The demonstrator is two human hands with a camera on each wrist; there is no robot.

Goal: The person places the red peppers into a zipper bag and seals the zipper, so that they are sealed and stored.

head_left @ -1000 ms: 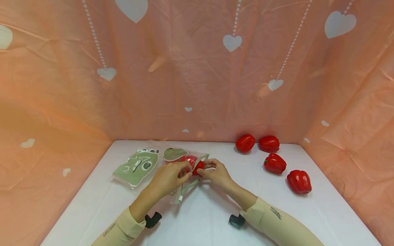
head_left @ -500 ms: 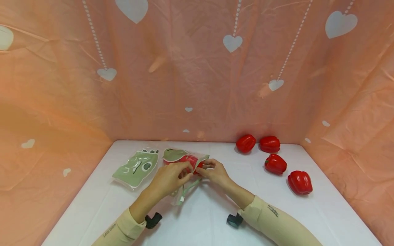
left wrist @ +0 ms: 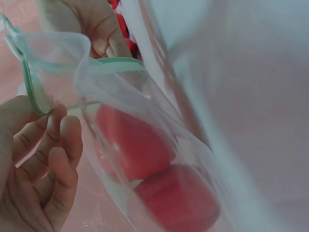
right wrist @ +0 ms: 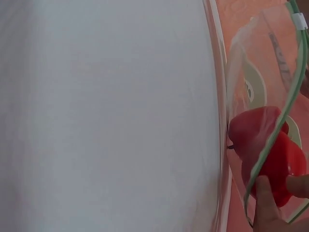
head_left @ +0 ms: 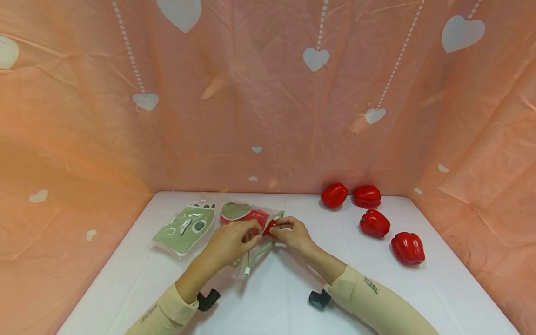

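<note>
Holding the green rim (left wrist: 116,60) of the clear bag (head_left: 238,210) wide is looking wise, as the left hand (head_left: 230,239) is pinching that edge and the right hand (head_left: 295,238), thumb and finger apart, is pressing the red pepper (right wrist: 282,159) at the bag's mouth.

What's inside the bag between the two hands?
Two red peppers show through the clear bag, and the right hand touches one. In the head view, the green print and left hand hide part of the inside.
</note>
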